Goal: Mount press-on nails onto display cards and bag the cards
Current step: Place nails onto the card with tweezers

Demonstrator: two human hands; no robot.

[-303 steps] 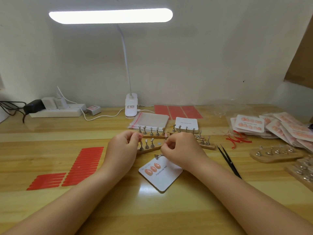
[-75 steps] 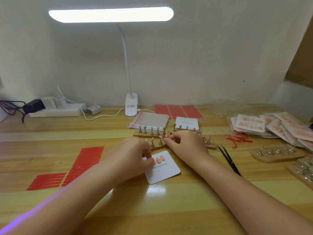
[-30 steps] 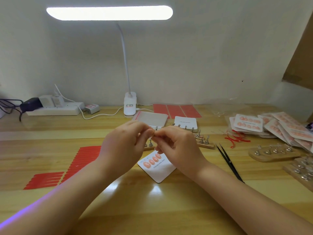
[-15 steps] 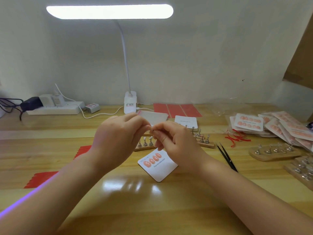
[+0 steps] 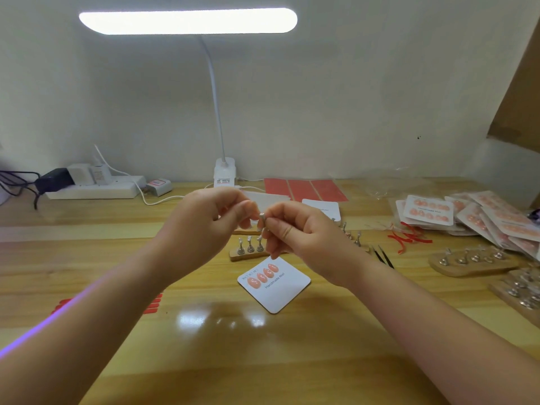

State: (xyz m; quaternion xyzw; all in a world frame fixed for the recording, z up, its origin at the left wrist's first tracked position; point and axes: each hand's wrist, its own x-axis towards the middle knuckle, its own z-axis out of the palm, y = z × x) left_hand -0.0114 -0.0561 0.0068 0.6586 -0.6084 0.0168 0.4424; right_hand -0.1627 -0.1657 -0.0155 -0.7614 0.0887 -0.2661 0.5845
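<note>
A white display card [image 5: 276,290] printed "Handmade Nail" lies on the wooden desk [image 5: 263,361], with several orange press-on nails [image 5: 262,276] stuck in a row near its top edge. Both hands are raised above it, fingertips meeting. My right hand [image 5: 295,244] pinches a small metal nail stand [image 5: 262,219] between thumb and forefinger. My left hand [image 5: 204,226] pinches at the top of that same stand; whatever sits on it is hidden by the fingertips. Behind the hands, a wooden holder [image 5: 248,249] carries three metal stands.
Black tweezers [image 5: 384,256] lie right of the card. Bagged finished cards [image 5: 464,217] pile at far right, with more wooden stand holders [image 5: 470,260] in front. Blank cards [image 5: 321,209], red adhesive sheets [image 5: 305,190], lamp base [image 5: 224,172] and power strip [image 5: 93,187] line the back.
Since 2.5 s ago both hands lifted off the card and holder, and now meet in the air over a metal stand. In the last half second they barely moved.
</note>
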